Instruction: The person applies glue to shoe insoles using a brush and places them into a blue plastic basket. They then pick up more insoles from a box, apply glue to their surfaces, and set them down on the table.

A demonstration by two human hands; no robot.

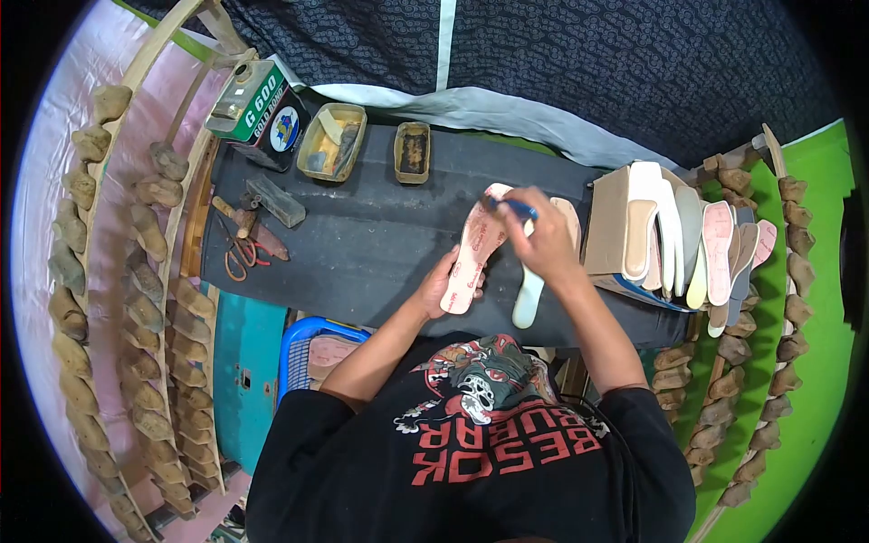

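My left hand (440, 284) grips a pale pink insole (471, 258) with red lettering by its lower edge, holding it tilted above the dark table. A darker, wet-looking patch covers the insole's middle. My right hand (546, 237) is closed around a blue-handled brush (520, 209), its dark end at the upper part of the insole. Fine detail of the brush tip is too small to make out. Beneath my right hand lie a pale whitish-green insole (528, 303) and a tan insole (568, 217), both partly hidden by the hand and forearm.
A cardboard box (605, 217) with several insoles stands at the right. Toward the back left are a glue can (258, 113), a yellowish tub (358, 136) and a smaller tub (399, 154). Scissors (237, 258) lie left. Racks of shoe lasts (145, 231) flank the table (362, 262).
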